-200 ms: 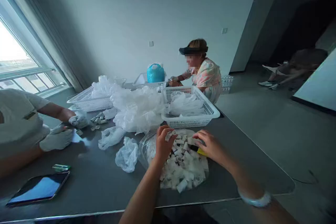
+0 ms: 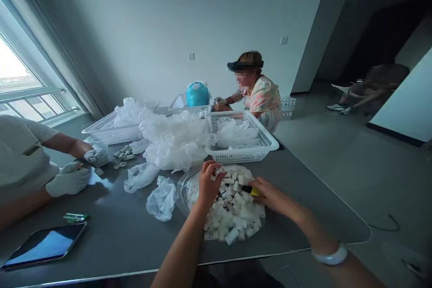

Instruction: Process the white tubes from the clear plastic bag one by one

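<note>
A heap of short white tube pieces (image 2: pixel 232 216) lies on a clear plastic bag (image 2: pixel 184 191) at the table's front. Over the heap's back left edge, my left hand (image 2: pixel 209 182) is closed on a white tube piece (image 2: pixel 222 169), with its open end showing. My right hand (image 2: pixel 266 194), at the heap's right side, grips a yellow and black tool (image 2: pixel 253 190) whose dark end points left over the pieces.
White baskets (image 2: pixel 241 157) and piled plastic bags (image 2: pixel 175 137) stand behind the heap. Crumpled bags (image 2: pixel 162 200) lie left of it, a phone (image 2: pixel 45 244) front left. A person's gloved hands (image 2: pixel 69 180) work at the left; another person (image 2: pixel 259 94) sits behind.
The view has shifted slightly to the right. My right hand's fingers have drawn together around the yellow and black tool, and its dark end shows more clearly. My left hand still holds the tube piece.
</note>
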Demonstrator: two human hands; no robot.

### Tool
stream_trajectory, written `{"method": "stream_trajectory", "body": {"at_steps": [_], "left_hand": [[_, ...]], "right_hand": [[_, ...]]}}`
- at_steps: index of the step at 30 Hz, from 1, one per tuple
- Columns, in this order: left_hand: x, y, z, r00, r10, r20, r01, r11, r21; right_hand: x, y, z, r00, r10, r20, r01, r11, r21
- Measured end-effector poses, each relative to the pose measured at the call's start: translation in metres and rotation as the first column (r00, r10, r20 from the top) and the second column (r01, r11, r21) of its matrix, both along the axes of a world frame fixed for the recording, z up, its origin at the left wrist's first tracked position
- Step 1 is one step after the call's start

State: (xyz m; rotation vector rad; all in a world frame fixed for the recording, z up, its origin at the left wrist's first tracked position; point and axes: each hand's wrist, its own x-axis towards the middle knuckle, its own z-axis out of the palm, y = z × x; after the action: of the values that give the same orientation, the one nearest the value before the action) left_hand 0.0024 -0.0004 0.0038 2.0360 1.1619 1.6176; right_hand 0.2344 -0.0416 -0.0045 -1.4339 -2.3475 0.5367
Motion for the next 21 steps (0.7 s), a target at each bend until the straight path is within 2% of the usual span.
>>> {"method": "stream_trajectory", "body": {"at_steps": [3, 6, 9, 12, 14, 16, 19, 21], "left_hand": [[-0.001, 0.002, 0.007, 0.992, -0.047, 0.117, 0.055, 0.996, -0.065], [-0.001, 0.006, 0.017, 0.941, -0.082, 0.328, 0.152, 0.969, -0.193], [-0.002, 0.01, 0.026, 0.82, -0.154, 0.551, 0.359, 0.888, -0.286], [-0.006, 0.01, 0.026, 0.676, -0.163, 0.719, 0.541, 0.772, -0.334], [-0.009, 0.008, 0.021, 0.596, -0.138, 0.791, 0.618, 0.708, -0.342], [-0.013, 0.007, 0.016, 0.549, -0.133, 0.825, 0.661, 0.673, -0.332], [-0.015, 0.004, 0.012, 0.524, -0.152, 0.838, 0.696, 0.644, -0.318], [-0.014, 0.004, 0.011, 0.519, -0.163, 0.839, 0.699, 0.647, -0.306]], "right_hand": [[0.013, 0.002, 0.005, 0.998, 0.052, -0.022, -0.053, 0.998, -0.046], [0.021, 0.009, 0.022, 0.999, -0.022, -0.029, 0.022, 0.999, 0.032], [0.008, 0.021, 0.042, 0.991, -0.097, -0.095, 0.112, 0.98, 0.167], [-0.025, 0.033, 0.053, 0.981, -0.033, -0.191, 0.088, 0.954, 0.288], [-0.048, 0.039, 0.053, 0.974, 0.02, -0.224, 0.069, 0.921, 0.385], [-0.064, 0.04, 0.047, 0.971, 0.028, -0.237, 0.087, 0.884, 0.458], [-0.074, 0.036, 0.037, 0.971, 0.011, -0.24, 0.123, 0.834, 0.538], [-0.074, 0.031, 0.031, 0.975, -0.005, -0.223, 0.132, 0.819, 0.559]]}}
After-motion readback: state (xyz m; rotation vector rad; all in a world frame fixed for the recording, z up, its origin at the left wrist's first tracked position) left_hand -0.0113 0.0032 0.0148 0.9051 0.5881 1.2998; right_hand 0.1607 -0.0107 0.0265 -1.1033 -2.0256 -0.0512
